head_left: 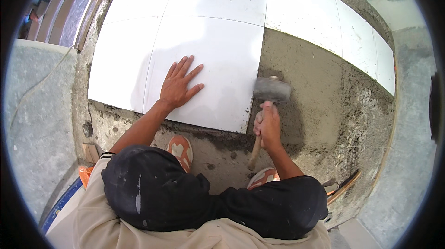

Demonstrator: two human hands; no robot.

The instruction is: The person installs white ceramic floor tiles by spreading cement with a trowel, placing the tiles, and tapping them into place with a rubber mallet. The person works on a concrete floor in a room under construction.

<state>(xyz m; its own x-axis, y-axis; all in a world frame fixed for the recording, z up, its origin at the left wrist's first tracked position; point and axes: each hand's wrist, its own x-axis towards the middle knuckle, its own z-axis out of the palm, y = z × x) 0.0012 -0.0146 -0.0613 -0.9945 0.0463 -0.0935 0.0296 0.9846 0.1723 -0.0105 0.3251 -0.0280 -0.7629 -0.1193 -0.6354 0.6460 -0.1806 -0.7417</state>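
- At lower left, beyond the left sleeve, a curved blue rim (pixel 60 205) shows beside an orange scrap (pixel 85 175) (whether it belongs to a container, and what it might hold, I cannot tell).
- The left hand (pixel 177 87) lies palm down on a white tile (pixel 218 68), toward its near left corner, fingers spread and pointing away from the body; it grips nothing.
- The left forearm crosses the tile's near edge, elbow bent outward.
- The right hand (pixel 270 124) is closed around the wooden handle of a mallet (pixel 272 90), thumb lying along it toward the head.
- The mallet's head (blurred) is at the tile's right edge, partly over the grey mortar (pixel 308 70); contact with the tile is unclear. Its handle slants down toward the body.
- The right forearm reaches forward from a bent elbow.
- More white tiles (pixel 301 10) border this one on its far and left edges.
- Loose gravel (pixel 364 110) lies along the mortar's right side.
- Both shoes (pixel 181 150) are near the tile's near edge.
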